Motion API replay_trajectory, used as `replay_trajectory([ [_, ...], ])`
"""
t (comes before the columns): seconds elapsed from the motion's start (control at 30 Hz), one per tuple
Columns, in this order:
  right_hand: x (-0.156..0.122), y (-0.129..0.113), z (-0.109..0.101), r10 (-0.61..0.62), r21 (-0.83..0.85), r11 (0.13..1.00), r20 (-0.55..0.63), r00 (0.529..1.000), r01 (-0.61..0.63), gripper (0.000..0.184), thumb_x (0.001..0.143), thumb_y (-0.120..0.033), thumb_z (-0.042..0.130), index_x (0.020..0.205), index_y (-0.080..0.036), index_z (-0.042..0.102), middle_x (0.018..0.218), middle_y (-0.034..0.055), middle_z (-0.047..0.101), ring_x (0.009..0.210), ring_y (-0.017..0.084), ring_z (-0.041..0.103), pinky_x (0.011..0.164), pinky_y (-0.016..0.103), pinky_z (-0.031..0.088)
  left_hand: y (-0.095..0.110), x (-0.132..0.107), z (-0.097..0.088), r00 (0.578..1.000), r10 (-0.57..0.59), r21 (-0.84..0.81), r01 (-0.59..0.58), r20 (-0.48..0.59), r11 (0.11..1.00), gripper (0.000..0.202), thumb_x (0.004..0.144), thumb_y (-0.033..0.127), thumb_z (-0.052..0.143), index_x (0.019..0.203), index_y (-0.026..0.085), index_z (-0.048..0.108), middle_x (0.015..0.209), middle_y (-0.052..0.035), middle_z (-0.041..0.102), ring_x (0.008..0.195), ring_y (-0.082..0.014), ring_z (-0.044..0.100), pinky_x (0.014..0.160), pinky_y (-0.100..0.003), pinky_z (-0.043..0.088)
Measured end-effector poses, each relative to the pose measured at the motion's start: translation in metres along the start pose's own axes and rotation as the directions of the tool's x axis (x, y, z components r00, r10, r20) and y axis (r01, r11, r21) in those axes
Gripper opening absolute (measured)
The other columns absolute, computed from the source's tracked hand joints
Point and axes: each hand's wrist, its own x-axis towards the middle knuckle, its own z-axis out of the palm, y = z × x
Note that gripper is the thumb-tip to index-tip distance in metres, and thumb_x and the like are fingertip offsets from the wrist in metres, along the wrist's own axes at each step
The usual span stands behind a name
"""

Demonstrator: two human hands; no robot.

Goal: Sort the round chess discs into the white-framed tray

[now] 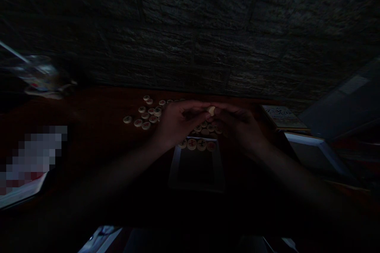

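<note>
The scene is very dark. My left hand [178, 122] and my right hand [237, 124] meet above a dark red table [97, 126], fingertips pinched together on one round pale game piece [211, 110]. Below them lies a shallow white-rimmed box [175, 164] with a row of round pieces [196, 144] marked in red along its far edge. More loose round pieces [147, 115] lie scattered on the table to the left of my hands, and a few sit just under my fingers.
A dark brick wall [190, 27] rises behind the table. A clear plastic item [41, 75] sits at the far left. A box lid [314, 154] and a printed board [282, 116] lie at the right. Papers [23, 191] rest at the near left.
</note>
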Motion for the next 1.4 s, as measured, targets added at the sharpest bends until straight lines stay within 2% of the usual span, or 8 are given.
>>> replay_trajectory([
  [0.2, -0.0019, -0.0064, 0.0022, -0.004, -0.057, 0.998, -0.052, 0.999, 0.001, 0.031, 0.075, -0.043, 0.089, 0.096, -0.022, 0.083, 0.081, 0.0032, 0.078, 0.069, 0.015, 0.069, 0.058, 0.025, 0.051, 0.0053, 0.0028, 0.0019, 0.966, -0.249, -0.193, 0.259, 0.075, 0.946, 0.028, 0.09, 0.034, 0.077, 0.11, 0.014, 0.078, 0.094, -0.0079, 0.083, 0.08, -0.0184, 0.079, 0.074, -0.028, 0.064],
  [0.43, -0.0014, -0.0036, 0.0002, -0.081, -0.102, 0.992, -0.033, 0.996, 0.077, 0.03, 0.071, -0.039, 0.092, 0.095, -0.024, 0.083, 0.088, 0.0035, 0.08, 0.073, 0.017, 0.072, 0.063, 0.03, 0.057, 0.0036, 0.0032, 0.0035, 0.935, -0.343, -0.341, 0.352, 0.087, 0.872, 0.026, 0.084, 0.032, 0.082, 0.103, 0.015, 0.077, 0.087, -0.0059, 0.082, 0.076, -0.0183, 0.079, 0.074, -0.03, 0.066],
  [0.6, -0.0006, 0.0003, -0.0011, -0.165, -0.122, 0.979, -0.003, 0.986, 0.164, 0.026, 0.07, -0.034, 0.093, 0.09, -0.023, 0.081, 0.09, 0.0035, 0.081, 0.078, 0.019, 0.074, 0.065, 0.031, 0.06, 0.0045, 0.0013, 0.0051, 0.935, -0.338, -0.313, 0.355, 0.109, 0.881, 0.021, 0.085, 0.028, 0.08, 0.1, 0.016, 0.074, 0.088, -0.0052, 0.081, 0.075, -0.0185, 0.079, 0.074, -0.032, 0.066],
  [0.77, -0.0019, -0.001, 0.0016, -0.136, -0.073, 0.988, -0.012, 0.991, 0.135, 0.026, 0.069, -0.038, 0.093, 0.084, -0.022, 0.079, 0.08, 0.0029, 0.08, 0.067, 0.017, 0.073, 0.059, 0.03, 0.06, 0.0078, -0.0007, 0.0051, 0.956, -0.247, -0.244, 0.281, 0.16, 0.928, 0.019, 0.085, 0.026, 0.079, 0.1, 0.015, 0.072, 0.091, -0.0066, 0.081, 0.08, -0.0183, 0.079, 0.076, -0.03, 0.065],
  [1.0, -0.0036, -0.006, 0.0052, -0.112, -0.07, 0.992, -0.044, 0.993, 0.108, 0.02, 0.072, -0.038, 0.092, 0.079, -0.022, 0.082, 0.066, 0.0004, 0.075, 0.053, 0.011, 0.063, 0.048, 0.023, 0.048, 0.0046, -0.002, 0.005, 0.966, -0.217, -0.202, 0.243, 0.141, 0.949, 0.024, 0.081, 0.026, 0.084, 0.098, 0.015, 0.072, 0.088, -0.007, 0.081, 0.078, -0.0175, 0.078, 0.072, -0.026, 0.063],
  [1.1, -0.0049, -0.0076, 0.0055, -0.108, -0.089, 0.99, -0.026, 0.994, 0.106, 0.016, 0.077, -0.037, 0.089, 0.082, -0.023, 0.084, 0.064, -0.0012, 0.073, 0.055, 0.011, 0.064, 0.055, 0.024, 0.052, 0.0038, -0.0012, 0.0049, 0.962, -0.247, -0.237, 0.269, 0.119, 0.934, 0.024, 0.081, 0.028, 0.084, 0.097, 0.015, 0.072, 0.088, -0.0065, 0.081, 0.078, -0.0172, 0.078, 0.073, -0.027, 0.064],
  [1.27, -0.0042, -0.0038, 0.0024, -0.159, -0.081, 0.984, 0.013, 0.987, 0.16, 0.02, 0.074, -0.032, 0.091, 0.091, -0.026, 0.084, 0.087, 0.0013, 0.081, 0.075, 0.016, 0.073, 0.072, 0.031, 0.06, 0.0052, 0.0009, 0.0043, 0.937, -0.334, -0.3, 0.348, 0.098, 0.888, 0.023, 0.084, 0.034, 0.081, 0.095, 0.016, 0.072, 0.085, -0.0052, 0.08, 0.073, -0.0181, 0.078, 0.072, -0.031, 0.066],
  [1.4, -0.0029, -0.0003, 0.0005, -0.189, -0.086, 0.978, 0.028, 0.982, 0.191, 0.022, 0.072, -0.027, 0.091, 0.092, -0.025, 0.082, 0.092, 0.0019, 0.082, 0.078, 0.016, 0.074, 0.075, 0.032, 0.061, 0.0058, 0.0019, 0.0036, 0.93, -0.351, -0.308, 0.367, 0.107, 0.878, 0.018, 0.086, 0.033, 0.078, 0.092, 0.017, 0.073, 0.086, -0.0048, 0.08, 0.073, -0.0179, 0.078, 0.073, -0.031, 0.066],
])
